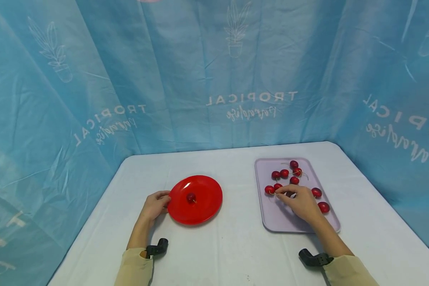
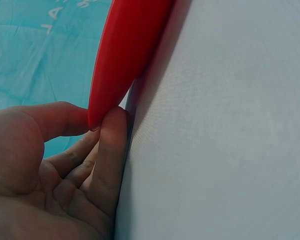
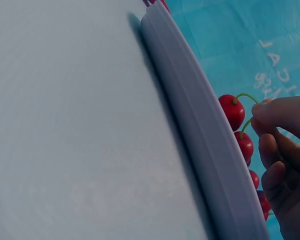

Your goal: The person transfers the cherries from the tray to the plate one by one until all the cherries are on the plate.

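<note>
Head view, cherries on my tray: eight.
Red plate: one cherry.
Left fingers: pinched plate rim.
Right fingers: pinched a cherry stem.

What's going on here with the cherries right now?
A person is handling cherries between a lilac tray and a red plate on a white table. The left hand pinches the red plate's near-left rim, thumb on top. One cherry already lies on the plate. The right hand rests over the tray, its fingertips pinching a cherry stem near the left edge. About eight cherries remain on the tray.
</note>
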A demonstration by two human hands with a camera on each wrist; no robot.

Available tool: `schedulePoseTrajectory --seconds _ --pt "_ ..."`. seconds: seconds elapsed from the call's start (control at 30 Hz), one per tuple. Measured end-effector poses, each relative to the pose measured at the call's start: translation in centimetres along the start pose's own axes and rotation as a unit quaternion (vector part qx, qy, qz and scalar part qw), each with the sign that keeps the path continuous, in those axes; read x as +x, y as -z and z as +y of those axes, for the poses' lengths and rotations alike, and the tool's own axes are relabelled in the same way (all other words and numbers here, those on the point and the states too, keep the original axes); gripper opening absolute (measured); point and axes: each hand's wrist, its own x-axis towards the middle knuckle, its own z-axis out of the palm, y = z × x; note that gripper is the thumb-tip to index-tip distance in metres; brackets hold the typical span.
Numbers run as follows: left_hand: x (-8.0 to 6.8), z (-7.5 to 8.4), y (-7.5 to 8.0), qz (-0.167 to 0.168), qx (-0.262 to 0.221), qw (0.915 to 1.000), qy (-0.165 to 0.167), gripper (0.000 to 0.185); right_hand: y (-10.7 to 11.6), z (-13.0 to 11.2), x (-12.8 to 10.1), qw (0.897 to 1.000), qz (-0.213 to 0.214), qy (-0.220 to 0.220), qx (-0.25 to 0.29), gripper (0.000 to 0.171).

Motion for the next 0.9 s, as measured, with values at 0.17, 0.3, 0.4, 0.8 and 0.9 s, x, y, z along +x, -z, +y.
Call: schedulePoseTrajectory --seconds 0.17,0.3,0.4,0.8,0.9 --pt "0.1 0.0 0.0 0.0 0.001 1.0 0.002 0.037 -0.1 -0.4 0.1 1.0 -0.002 -0.005 -0.001 0.016" --pt "0.0 0.0 0.0 0.001 0.001 1.0 0.003 0.037 -0.4 -0.8 0.2 1.0 -0.003 0.003 0.007 0.015" --pt "0.0 -0.1 0.0 0.001 0.0 1.0 0.004 0.037 -0.6 -1.1 0.3 1.0 -0.004 0.014 0.013 0.013" --pt "0.2 -0.3 0.1 0.001 -0.003 1.0 0.007 0.036 -1.2 -2.1 0.5 0.999 -0.012 0.026 0.039 0.012" --pt "0.1 -0.3 0.1 -0.002 -0.001 1.0 0.006 0.036 -1.3 -2.4 0.5 0.998 -0.02 0.024 0.062 0.011"
